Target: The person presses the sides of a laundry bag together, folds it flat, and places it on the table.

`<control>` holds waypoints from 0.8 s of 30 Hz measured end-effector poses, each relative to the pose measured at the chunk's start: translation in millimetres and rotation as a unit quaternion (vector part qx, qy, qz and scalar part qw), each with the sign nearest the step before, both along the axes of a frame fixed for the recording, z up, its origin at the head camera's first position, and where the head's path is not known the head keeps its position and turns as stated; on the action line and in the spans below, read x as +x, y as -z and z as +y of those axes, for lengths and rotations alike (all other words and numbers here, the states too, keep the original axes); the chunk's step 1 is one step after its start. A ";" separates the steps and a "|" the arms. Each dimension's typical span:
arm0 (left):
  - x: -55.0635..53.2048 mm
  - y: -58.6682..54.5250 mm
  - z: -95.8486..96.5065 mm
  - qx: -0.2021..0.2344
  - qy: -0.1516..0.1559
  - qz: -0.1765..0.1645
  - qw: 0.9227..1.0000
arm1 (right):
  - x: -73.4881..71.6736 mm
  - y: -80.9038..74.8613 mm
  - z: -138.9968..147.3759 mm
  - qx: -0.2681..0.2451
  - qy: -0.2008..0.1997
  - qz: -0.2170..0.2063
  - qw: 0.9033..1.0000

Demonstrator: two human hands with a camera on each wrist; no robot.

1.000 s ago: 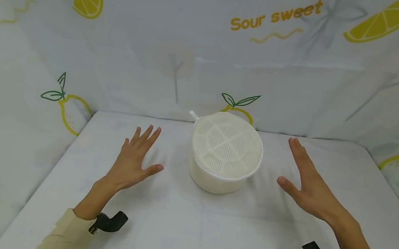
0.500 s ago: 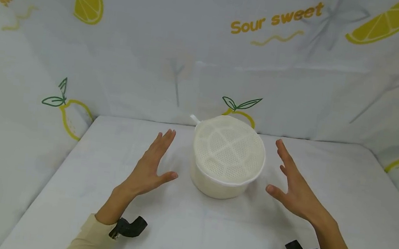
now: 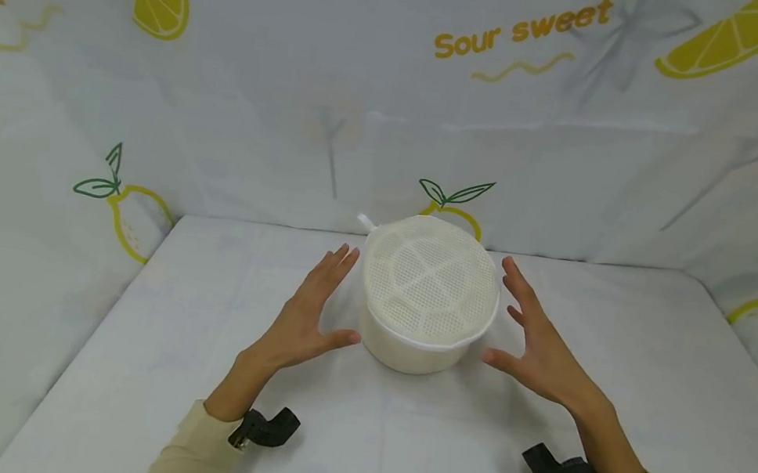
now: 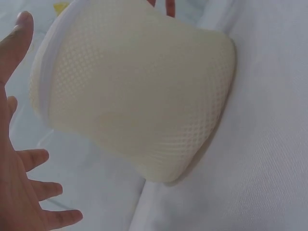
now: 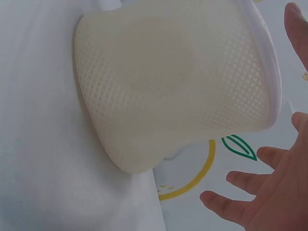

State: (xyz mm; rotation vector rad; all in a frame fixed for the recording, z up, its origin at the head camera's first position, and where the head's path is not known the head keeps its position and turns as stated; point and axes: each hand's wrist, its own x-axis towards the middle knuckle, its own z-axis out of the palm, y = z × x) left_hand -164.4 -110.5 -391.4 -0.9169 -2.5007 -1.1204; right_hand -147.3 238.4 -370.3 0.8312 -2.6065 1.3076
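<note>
A cream-white cylindrical mesh laundry bag [image 3: 430, 282] stands upright on the table, its round mesh top with a seamed rim facing up. A small white tab [image 3: 367, 222] sticks out at its back left. My left hand [image 3: 305, 314] is just left of it, thumb spread from the fingers. On the other side, my right hand [image 3: 545, 355] faces it the same way. Both wrist views show a gap between the fingers and the bag's mesh wall [image 4: 130, 91]; neither hand holds anything. The bag's underside is hidden.
White cloth covers the table [image 3: 381, 450]. Behind it hangs a white curtain [image 3: 261, 96] printed with lemons and lettering. A black wrist mount [image 3: 266, 428] sits on the left wrist, and another black mount [image 3: 563, 472] on the right.
Both hands have moved inward from either side and are now close beside the bag. The left hand has turned its palm toward it. The bag stays in place.
</note>
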 end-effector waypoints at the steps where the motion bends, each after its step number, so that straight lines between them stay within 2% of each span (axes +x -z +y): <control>1: -0.4 -0.3 1.4 0.002 0.002 -0.001 1.000 | -1.2 0.4 -1.3 0.001 -0.002 0.001 1.000; 8: -4.4 -2.9 11.6 0.001 0.014 -0.007 1.000 | -6.5 3.8 -10.9 0.008 -0.006 0.006 1.000; 16: -7.8 -5.1 25.7 0.038 0.036 -0.039 0.998 | -7.9 5.0 -17.3 0.007 -0.007 0.002 1.000; 24: -6.4 -4.0 36.7 0.042 0.001 -0.091 0.995 | -11.4 6.1 -23.6 0.005 -0.002 -0.007 1.000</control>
